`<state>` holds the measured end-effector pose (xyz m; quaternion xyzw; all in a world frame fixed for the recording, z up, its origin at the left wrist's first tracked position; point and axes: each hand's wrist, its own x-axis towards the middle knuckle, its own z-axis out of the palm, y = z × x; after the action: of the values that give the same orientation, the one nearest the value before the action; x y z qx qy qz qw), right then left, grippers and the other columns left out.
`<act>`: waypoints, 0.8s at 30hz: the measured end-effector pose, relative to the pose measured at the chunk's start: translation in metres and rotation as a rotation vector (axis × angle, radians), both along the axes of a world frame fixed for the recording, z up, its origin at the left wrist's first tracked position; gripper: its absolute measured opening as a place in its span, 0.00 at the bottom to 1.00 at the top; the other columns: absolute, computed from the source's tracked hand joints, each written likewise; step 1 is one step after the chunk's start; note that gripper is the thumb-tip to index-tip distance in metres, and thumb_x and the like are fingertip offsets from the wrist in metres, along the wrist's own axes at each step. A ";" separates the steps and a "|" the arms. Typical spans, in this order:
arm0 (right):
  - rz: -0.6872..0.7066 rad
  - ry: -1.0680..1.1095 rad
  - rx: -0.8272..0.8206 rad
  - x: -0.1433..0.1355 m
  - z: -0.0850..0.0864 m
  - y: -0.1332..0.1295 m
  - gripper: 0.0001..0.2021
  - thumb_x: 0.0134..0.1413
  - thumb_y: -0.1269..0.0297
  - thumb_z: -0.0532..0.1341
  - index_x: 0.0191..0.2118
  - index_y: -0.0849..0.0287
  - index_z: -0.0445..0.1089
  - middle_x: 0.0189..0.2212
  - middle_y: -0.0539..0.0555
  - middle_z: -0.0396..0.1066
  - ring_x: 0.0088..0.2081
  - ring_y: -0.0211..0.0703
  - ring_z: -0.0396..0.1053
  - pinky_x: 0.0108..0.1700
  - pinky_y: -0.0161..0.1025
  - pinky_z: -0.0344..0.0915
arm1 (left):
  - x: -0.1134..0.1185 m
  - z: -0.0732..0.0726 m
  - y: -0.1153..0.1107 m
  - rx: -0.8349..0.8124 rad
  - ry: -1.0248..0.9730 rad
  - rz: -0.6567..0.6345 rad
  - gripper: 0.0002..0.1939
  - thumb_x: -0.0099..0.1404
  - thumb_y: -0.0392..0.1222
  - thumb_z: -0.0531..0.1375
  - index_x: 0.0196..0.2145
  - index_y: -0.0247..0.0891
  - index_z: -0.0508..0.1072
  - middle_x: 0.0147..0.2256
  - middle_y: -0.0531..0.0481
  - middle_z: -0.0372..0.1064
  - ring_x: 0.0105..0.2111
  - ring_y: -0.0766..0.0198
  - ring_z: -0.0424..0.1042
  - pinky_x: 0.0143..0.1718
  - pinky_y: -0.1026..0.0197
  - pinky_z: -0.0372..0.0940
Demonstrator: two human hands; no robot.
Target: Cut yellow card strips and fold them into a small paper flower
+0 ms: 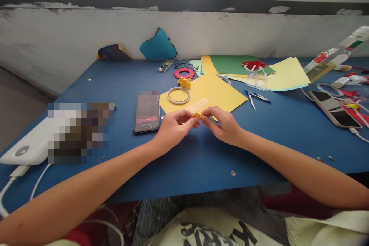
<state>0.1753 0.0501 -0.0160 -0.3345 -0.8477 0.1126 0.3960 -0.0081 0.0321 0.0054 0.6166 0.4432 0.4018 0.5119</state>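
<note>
Pinching 1 sm. yellow paper pc. [196, 115] – L hand [176, 126] & R hand [226, 125] – 1 ruler [200, 104] nearby.

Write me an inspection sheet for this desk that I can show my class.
Surface: blue table, a small round disc near its front edge.
Job's things: folded paper in hand; yellow sheet beyond, bearing a ruler.
Clutter: phones left and right; bottle at right; power bank at left.
Grip: left hand and right hand both pinch the folded paper.
Cables: white ones plugged into the power bank and right phone.
Surroundings: pale wall behind, teal piece against it.
</note>
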 end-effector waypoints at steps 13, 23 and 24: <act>0.009 0.039 -0.077 0.000 0.000 0.001 0.07 0.61 0.63 0.53 0.33 0.57 0.64 0.26 0.51 0.70 0.28 0.37 0.65 0.32 0.35 0.62 | 0.001 0.001 0.000 -0.044 -0.033 0.000 0.10 0.58 0.44 0.62 0.35 0.35 0.78 0.30 0.47 0.77 0.32 0.60 0.76 0.24 0.67 0.64; 0.040 0.167 -0.265 -0.001 0.005 -0.001 0.09 0.59 0.58 0.56 0.32 0.57 0.64 0.26 0.51 0.69 0.27 0.36 0.65 0.30 0.35 0.63 | -0.002 0.003 0.002 -0.134 0.010 -0.033 0.12 0.56 0.46 0.64 0.32 0.34 0.78 0.31 0.45 0.77 0.36 0.57 0.75 0.25 0.67 0.63; 0.050 0.197 -0.298 -0.002 0.006 -0.001 0.09 0.58 0.57 0.58 0.34 0.57 0.65 0.27 0.51 0.69 0.27 0.36 0.66 0.30 0.35 0.64 | -0.002 0.003 0.003 -0.147 -0.014 -0.035 0.12 0.55 0.47 0.64 0.33 0.35 0.78 0.32 0.45 0.77 0.37 0.56 0.75 0.25 0.66 0.63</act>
<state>0.1733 0.0490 -0.0100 -0.3555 -0.7869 0.2793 0.4200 -0.0103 0.0348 0.0080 0.5819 0.4571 0.3635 0.5659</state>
